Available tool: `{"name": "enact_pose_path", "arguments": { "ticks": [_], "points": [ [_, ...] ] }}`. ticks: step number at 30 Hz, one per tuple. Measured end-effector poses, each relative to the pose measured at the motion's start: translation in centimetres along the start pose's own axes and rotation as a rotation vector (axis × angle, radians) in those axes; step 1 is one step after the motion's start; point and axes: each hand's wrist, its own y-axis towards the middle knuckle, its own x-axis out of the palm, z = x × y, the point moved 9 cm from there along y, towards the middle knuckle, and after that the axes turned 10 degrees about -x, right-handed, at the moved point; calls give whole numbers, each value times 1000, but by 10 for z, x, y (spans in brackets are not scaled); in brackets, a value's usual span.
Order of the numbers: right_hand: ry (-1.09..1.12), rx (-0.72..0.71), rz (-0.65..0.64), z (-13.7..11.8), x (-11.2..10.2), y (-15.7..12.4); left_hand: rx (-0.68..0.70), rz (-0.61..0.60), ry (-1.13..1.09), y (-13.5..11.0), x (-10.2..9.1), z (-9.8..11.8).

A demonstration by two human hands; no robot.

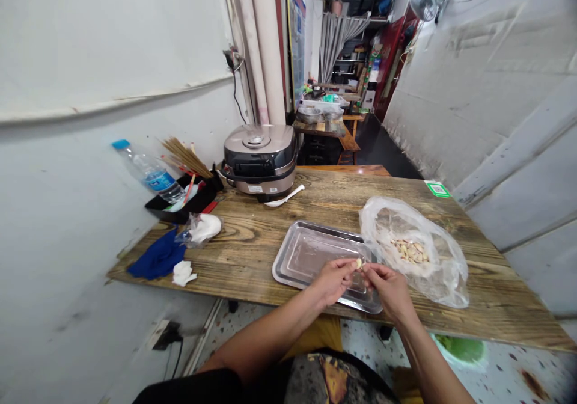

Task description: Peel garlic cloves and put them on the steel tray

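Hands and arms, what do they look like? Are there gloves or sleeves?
The left hand and right hand wear no gloves, and no watch shows. A black sleeve ends above the left forearm; the right forearm shows no sleeve.

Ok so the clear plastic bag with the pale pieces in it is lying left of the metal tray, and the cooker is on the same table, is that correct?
Not quite: the head view shows the plastic bag with the pale pieces lying right of the metal tray. The cooker is on the same table.
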Motion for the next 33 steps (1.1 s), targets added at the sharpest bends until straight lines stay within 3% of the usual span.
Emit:
{"name": "enact_pose_path", "arguments": {
  "ticks": [5,13,17,22,24,30,33],
  "points": [
    [14,16,-6,4,1,0,33,6,42,-1,-1,2],
    [-63,-39,-15,-2,0,1,194,102,348,-10,2,15],
    [-88,-46,12,-3,-3,1,173,54,256,-10,4,16],
    [-116,-90,37,-10,-7,1,14,-96,-2,-2,6,5],
    [-203,-166,8,-20,-3,-2,-60,-111,-129,3,4,-1],
    [-579,-590,-225,-54,33,-21,-204,-36,-330,10,-2,-15],
    [-759,-637,-188,-53,37,-24,-208,-52,-350,9,2,-17]
  ]
}}
